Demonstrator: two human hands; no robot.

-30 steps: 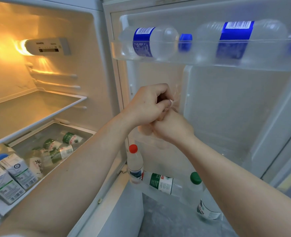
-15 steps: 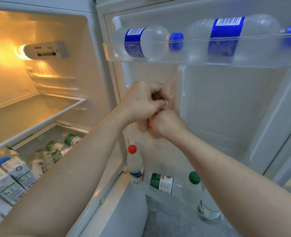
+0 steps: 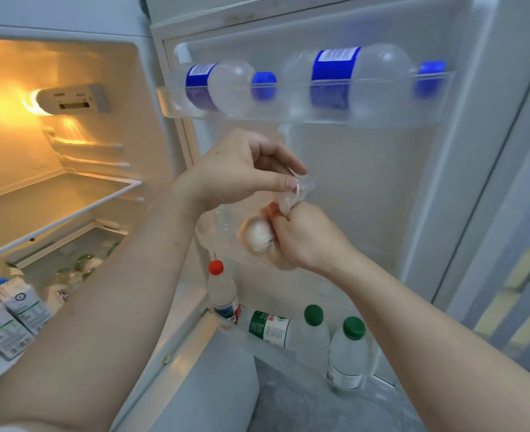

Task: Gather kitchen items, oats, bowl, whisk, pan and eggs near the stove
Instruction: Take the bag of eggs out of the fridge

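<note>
A clear plastic bag (image 3: 226, 235) with pale eggs (image 3: 257, 236) hangs in front of the open fridge door. My right hand (image 3: 304, 236) grips the bag's gathered neck, with the eggs pressed against its fingers. Just above it, my left hand (image 3: 241, 173) pinches the twisted top of the bag between thumb and fingers. How many eggs the bag holds is hidden by my right hand.
The fridge door's top shelf (image 3: 304, 120) holds two blue-capped bottles lying flat. Its bottom shelf carries a red-capped bottle (image 3: 223, 291) and green-capped bottles (image 3: 347, 353). Cartons (image 3: 11, 316) and drinks sit on the lit fridge's lower shelf at left.
The hands have drawn slightly apart, the left lifting the bag's top, so the eggs in the bag now show below. The view shifted down and left.
</note>
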